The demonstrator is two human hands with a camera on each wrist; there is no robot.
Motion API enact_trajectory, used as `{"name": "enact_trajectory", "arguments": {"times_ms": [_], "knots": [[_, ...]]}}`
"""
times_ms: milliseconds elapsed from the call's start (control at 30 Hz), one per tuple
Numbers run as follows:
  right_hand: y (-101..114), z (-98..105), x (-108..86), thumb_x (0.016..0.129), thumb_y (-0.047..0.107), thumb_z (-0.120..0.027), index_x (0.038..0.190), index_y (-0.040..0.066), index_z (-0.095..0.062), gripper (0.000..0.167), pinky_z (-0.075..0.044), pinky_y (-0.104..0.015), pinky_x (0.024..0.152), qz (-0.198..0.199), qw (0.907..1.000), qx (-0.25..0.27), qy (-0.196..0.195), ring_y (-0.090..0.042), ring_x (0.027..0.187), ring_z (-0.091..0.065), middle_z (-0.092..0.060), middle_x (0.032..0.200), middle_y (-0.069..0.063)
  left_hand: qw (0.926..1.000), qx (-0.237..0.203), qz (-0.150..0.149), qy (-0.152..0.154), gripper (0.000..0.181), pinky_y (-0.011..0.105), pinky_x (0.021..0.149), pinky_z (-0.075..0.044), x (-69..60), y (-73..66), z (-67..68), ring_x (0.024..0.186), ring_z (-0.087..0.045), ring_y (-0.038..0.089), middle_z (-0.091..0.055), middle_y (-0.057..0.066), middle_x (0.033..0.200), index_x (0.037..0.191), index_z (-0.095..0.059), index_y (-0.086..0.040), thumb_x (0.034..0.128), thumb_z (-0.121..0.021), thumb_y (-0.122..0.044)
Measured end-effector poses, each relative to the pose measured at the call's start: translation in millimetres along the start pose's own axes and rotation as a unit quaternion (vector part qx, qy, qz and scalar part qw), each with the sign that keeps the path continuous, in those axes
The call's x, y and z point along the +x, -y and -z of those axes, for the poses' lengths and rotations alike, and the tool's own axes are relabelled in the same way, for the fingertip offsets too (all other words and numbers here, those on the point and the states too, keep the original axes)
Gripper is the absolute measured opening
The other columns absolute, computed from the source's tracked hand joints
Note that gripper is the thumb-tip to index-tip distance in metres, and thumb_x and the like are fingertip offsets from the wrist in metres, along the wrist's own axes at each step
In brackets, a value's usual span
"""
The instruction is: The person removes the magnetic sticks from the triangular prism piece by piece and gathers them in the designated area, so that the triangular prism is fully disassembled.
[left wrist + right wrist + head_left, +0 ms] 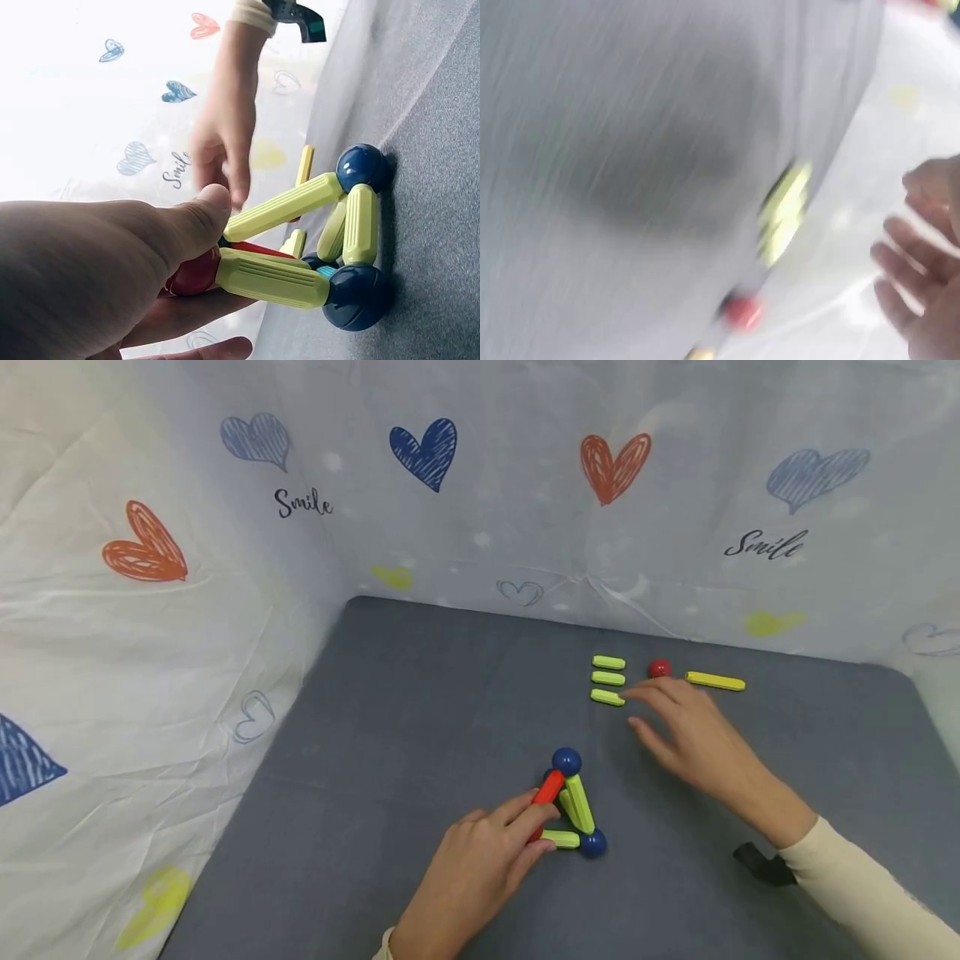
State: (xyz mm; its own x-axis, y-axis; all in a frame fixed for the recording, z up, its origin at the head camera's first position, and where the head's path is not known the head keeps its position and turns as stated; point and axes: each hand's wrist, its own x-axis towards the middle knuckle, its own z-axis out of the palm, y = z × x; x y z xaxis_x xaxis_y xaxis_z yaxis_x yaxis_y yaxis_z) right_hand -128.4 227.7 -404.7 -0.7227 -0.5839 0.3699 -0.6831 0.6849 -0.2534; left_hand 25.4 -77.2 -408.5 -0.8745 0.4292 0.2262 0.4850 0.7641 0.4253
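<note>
The left hand [480,864] grasps the red ball [196,274] at one corner of the frame [580,804], thumb pressed on one side and fingers beneath. The frame, of green and red rods and blue balls [566,762], stands on the grey tabletop [420,718]. Beyond it, three short green rods [608,678] lie in a column. The right hand [693,735] has relaxed, parted fingers holding nothing; the forefinger is at the nearest rod, contact uncertain. Right of the column lie a loose red ball [660,668] and a yellow rod [715,682]. The step in hand appears to be part selection during assembly. Picking up a rod calls for a thumb-and-forefinger pinch while the left hand steadies the frame.
</note>
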Motion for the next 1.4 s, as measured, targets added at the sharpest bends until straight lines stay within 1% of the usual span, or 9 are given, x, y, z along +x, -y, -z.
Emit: {"name": "enact_trajectory", "arguments": {"times_ms": [133, 233, 300, 467, 567, 667, 833, 1100, 1400], "knots": [[37.9, -3.1, 5.1, 0.096, 0.009, -0.078, 0.146, 0.019, -0.061, 0.054, -0.051, -0.05, 0.104, 0.069, 0.9924, 0.068, 0.075, -0.02, 0.133, -0.058, -0.061, 0.145, 0.002, 1.0, 0.001, 0.0, -0.003, 0.037, 0.028, 0.068, -0.055, 1.4, 0.7, 0.7, 0.069, -0.058, 0.008, -0.07, -0.005, 0.136, 0.132, -0.067, -0.029, 0.0984, -0.075, -0.041], [55.1, -4.1, 6.4, 0.098, 0.007, -0.075, 0.154, 0.023, -0.054, 0.062, -0.048, -0.043, 0.111, 0.108, 0.9812, 0.097, 0.127, -0.014, 0.141, -0.053, -0.053, 0.157, 0.008, 1.0, 0.0, 0.002, -0.002, 0.037, 0.029, 0.067, -0.056, 1.9, 1.1, 0.6, 0.069, -0.061, 0.01, -0.07, -0.003, 0.137, 0.132, -0.067, -0.029, 0.098, -0.076, -0.04], [61.3, -4.9, 5.7, 0.098, 0.007, -0.075, 0.155, 0.025, -0.053, 0.063, -0.049, -0.04, 0.111, 0.125, 0.9768, 0.102, 0.141, -0.012, 0.142, -0.053, -0.051, 0.159, 0.01, 1.0, 0.004, 0.002, 0.0, 0.036, 0.03, 0.066, -0.056, 1.6, 1.6, 0.3, 0.069, -0.062, 0.012, -0.07, -0.002, 0.137, 0.132, -0.068, -0.029, 0.0979, -0.076, -0.039], [63.8, -5.8, -0.8, 0.101, 0.012, -0.075, 0.149, 0.027, -0.059, 0.053, -0.052, -0.036, 0.106, 0.134, 0.9775, 0.102, 0.127, -0.009, 0.133, -0.059, -0.057, 0.15, 0.011, 0.9997, 0.011, 0.005, -0.02, 0.038, 0.028, 0.061, -0.055, 2.4, 4.5, -0.2, 0.064, -0.061, 0.014, -0.067, 0.0, 0.142, 0.134, -0.068, -0.032, 0.0974, -0.08, -0.031], [63.6, -4.2, -6.0, 0.109, 0.025, -0.063, 0.148, 0.027, -0.059, 0.039, -0.055, -0.032, 0.1, 0.132, 0.9791, 0.103, 0.116, -0.007, 0.124, -0.062, -0.058, 0.145, 0.012, 0.9991, 0.009, 0.013, -0.04, 0.05, 0.027, 0.062, -0.056, 4.3, 7.0, 1.3, 0.067, -0.067, 0.015, -0.066, 0.0, 0.145, 0.142, -0.064, -0.029, 0.0958, -0.082, -0.025], [65.6, -2.3, -12.4, 0.113, 0.038, -0.048, 0.148, 0.024, -0.058, 0.039, -0.057, -0.03, 0.094, 0.129, 0.9794, 0.109, 0.111, -0.006, 0.116, -0.064, -0.057, 0.143, 0.011, 0.9983, 0.009, 0.029, -0.05, 0.057, 0.027, 0.064, -0.058, 5.6, 9.4, 3.7, 0.075, -0.072, 0.015, -0.065, 0.0, 0.145, 0.147, -0.06, -0.023, 0.0946, -0.083, -0.022], [72.5, -1.5, -25.2, 0.112, 0.042, -0.045, 0.147, 0.019, -0.057, 0.044, -0.057, -0.027, 0.095, 0.127, 0.9785, 0.119, 0.111, -0.007, 0.119, -0.065, -0.058, 0.143, 0.01, 0.9972, 0.008, 0.05, -0.055, 0.048, 0.029, 0.068, -0.059, 7.4, 12.0, 6.1, 0.08, -0.073, 0.015, -0.064, 0.0, 0.146, 0.142, -0.065, -0.02, 0.0973, -0.08, -0.022], [81.3, -3.3, -43.2, 0.114, 0.044, -0.038, 0.151, 0.019, -0.056, 0.047, -0.051, -0.022, 0.102, 0.13, 0.9835, 0.086, 0.093, -0.007, 0.126, -0.062, -0.058, 0.146, 0.009, 0.9964, 0.002, 0.047, -0.07, 0.042, 0.029, 0.068, -0.059, 13.0, 12.8, 3.0, 0.081, -0.073, 0.015, -0.064, 0.001, 0.145, 0.14, -0.068, -0.02, 0.0994, -0.077, -0.026], [81.5, -13.3, -47.9, 0.115, 0.04, -0.041, 0.142, 0.016, -0.065, 0.043, -0.054, -0.023, 0.097, 0.17, 0.9822, 0.079, 0.014, -0.008, 0.117, -0.066, -0.064, 0.14, 0.006, 0.9953, 0.018, 0.041, -0.086, 0.029, 0.029, 0.062, -0.058, 16.1, 14.8, -0.9, 0.074, -0.072, 0.015, -0.068, 0.001, 0.137, 0.124, -0.076, -0.027, 0.0958, -0.082, -0.024]]}}
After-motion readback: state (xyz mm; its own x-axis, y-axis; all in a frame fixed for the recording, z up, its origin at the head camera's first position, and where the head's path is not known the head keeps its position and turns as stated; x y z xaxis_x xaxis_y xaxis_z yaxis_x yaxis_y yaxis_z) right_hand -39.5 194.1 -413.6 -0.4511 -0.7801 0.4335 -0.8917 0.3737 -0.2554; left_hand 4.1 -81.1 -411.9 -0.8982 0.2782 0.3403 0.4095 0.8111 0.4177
